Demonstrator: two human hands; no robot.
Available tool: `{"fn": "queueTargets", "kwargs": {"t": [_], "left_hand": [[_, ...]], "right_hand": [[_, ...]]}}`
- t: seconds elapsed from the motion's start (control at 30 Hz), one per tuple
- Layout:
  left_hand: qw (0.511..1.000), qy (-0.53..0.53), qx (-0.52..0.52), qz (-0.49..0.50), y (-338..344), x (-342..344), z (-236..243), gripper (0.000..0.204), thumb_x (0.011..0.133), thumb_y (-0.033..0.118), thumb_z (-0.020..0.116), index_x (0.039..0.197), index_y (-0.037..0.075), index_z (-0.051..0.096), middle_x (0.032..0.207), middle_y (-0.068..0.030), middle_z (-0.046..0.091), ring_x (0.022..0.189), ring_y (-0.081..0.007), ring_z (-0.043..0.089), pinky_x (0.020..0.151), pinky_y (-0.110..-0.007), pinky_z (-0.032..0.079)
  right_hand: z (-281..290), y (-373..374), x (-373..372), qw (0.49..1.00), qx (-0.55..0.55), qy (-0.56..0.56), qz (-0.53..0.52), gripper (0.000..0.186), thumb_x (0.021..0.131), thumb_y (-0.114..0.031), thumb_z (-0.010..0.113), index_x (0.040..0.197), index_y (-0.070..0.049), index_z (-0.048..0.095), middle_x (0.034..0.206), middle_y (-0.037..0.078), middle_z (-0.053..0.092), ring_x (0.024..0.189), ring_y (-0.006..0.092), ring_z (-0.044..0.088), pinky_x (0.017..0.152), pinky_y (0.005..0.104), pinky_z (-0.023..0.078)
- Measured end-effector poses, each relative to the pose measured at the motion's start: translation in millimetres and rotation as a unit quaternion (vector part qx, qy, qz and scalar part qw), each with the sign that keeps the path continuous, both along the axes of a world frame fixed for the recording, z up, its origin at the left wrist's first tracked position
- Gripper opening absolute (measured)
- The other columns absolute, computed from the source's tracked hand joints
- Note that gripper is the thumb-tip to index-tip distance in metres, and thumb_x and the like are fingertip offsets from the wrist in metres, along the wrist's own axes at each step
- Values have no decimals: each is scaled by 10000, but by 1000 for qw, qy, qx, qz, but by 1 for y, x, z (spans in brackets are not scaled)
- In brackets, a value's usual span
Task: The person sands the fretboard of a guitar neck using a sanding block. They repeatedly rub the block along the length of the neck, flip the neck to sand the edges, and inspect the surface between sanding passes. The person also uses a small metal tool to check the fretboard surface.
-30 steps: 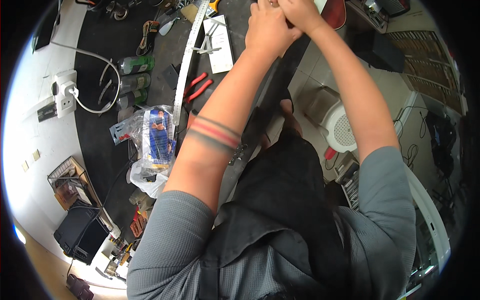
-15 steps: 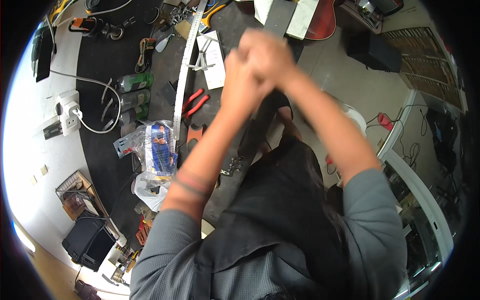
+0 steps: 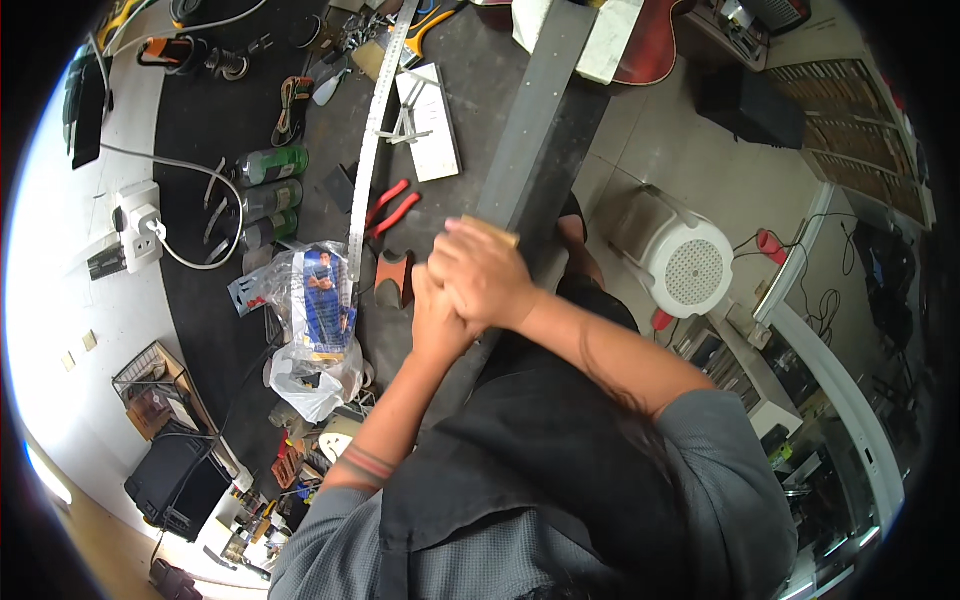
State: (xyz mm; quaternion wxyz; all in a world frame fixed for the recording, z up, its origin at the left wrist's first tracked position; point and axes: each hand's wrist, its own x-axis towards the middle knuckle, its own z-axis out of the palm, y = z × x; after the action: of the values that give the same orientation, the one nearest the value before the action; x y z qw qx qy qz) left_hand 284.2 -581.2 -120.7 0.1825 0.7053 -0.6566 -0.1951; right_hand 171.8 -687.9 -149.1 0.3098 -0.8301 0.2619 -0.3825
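Note:
My left hand and my right hand are closed together, one overlapping the other, around a light wooden block. Only the block's far edge shows past my fingers; the rest lies hidden under them. Both hands are at the near end of a long dark guitar fretboard with small pale dots. Its far end runs between white covering sheets towards a red guitar body. How the block meets the fretboard is hidden by my hands.
Left of the fretboard lie red-handled pliers, a long metal ruler, and a white box with grey metal pieces on it. Several bottles and a plastic-wrapped package sit further left. A white stool stands on the floor at right.
Both hands have come back towards my body along the fretboard, from near its far part to its near end. The fretboard and the stool now show more fully.

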Motion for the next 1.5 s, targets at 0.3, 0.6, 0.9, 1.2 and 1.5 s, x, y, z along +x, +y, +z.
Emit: {"fn": "queueTargets", "kwargs": {"t": [0.3,0.6,0.9,1.2,1.5], "left_hand": [[994,25,-105,20,-276,-47,0,409,821,232,888,1102,-38,761,1273,-307,618,1191,-516,566,1071,-571,515],[996,-2,-11,94,37,-7,8,637,771,293,993,1349,116,794,1277,-219,644,1142,-432,615,994,-515,519],[977,-18,34,210,-9,53,27,828,896,335,958,1647,194,639,1452,-211,659,1362,-431,625,1166,-528,537],[980,-36,114,157,-69,61,-19,819,838,260,999,1556,162,616,1517,-182,654,1458,-425,616,1191,-525,544],[964,-103,106,222,-88,37,-30,766,751,48,951,1447,111,636,1560,-214,641,1482,-437,614,1223,-524,526]], "right_hand": [[9,-278,-43,999,48,2,-20,117,897,-172,570,899,-72,631,903,159,666,874,424,666,795,547,536],[34,-26,-33,929,260,-100,245,206,1021,-20,650,1224,-35,680,1259,173,667,1259,409,660,1175,496,522],[102,-149,-112,939,309,64,137,170,1180,-125,557,1202,-66,714,1013,119,715,766,291,701,776,420,587],[114,-299,-64,974,178,-4,139,188,1064,-31,635,1238,-12,705,1180,111,722,993,231,719,914,372,579],[81,-503,198,914,291,27,280,253,1044,-191,792,1225,-19,759,1051,85,796,849,165,746,747,365,601]]}}
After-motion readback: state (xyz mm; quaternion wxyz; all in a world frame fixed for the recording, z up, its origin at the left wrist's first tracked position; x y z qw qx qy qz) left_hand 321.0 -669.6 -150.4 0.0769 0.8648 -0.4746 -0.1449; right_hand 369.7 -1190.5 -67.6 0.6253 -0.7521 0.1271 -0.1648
